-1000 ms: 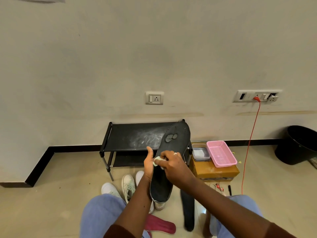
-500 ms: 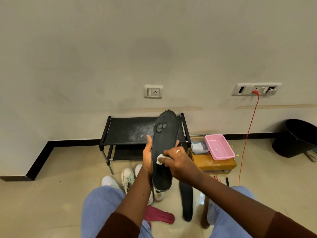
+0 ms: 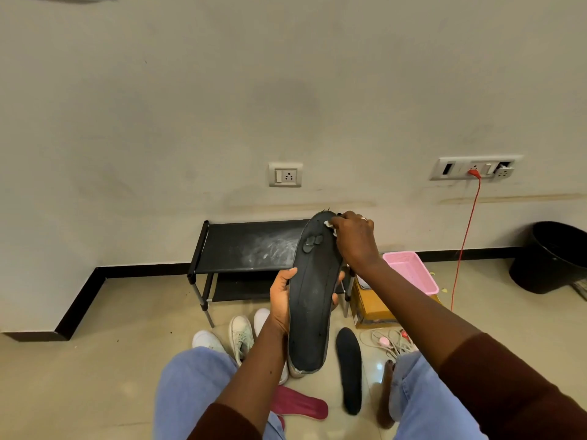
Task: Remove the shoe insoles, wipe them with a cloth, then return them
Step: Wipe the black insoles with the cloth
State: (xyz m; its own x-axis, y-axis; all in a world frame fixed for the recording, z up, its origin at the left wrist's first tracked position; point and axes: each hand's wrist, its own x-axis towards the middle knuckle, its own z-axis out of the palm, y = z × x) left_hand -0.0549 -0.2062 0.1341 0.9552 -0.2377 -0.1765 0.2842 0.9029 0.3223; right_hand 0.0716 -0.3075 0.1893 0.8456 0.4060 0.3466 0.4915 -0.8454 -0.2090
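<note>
Standing nearly upright, the insole (image 3: pixel 313 296) is gripped at mid-length by the left hand (image 3: pixel 279 296); a cloth (image 3: pixel 328 224) is pinched in the right hand (image 3: pixel 354 239) and pressed on its toe end. A red insole (image 3: pixel 298 406) lies on the floor (image 3: pixel 95 376).

cloth (image 3: pixel 328 224): mostly hidden under your right hand (image 3: pixel 354 241)
bin (image 3: pixel 552 258): cut by the right edge
box (image 3: pixel 368 309): half behind your arm (image 3: pixel 413 300)

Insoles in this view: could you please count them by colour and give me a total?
Black: 2, the held insole and the floor insole.
Red: 1, the red insole on the floor.
Total: 3 plainly visible; a red sliver by the knee may be another.
</note>
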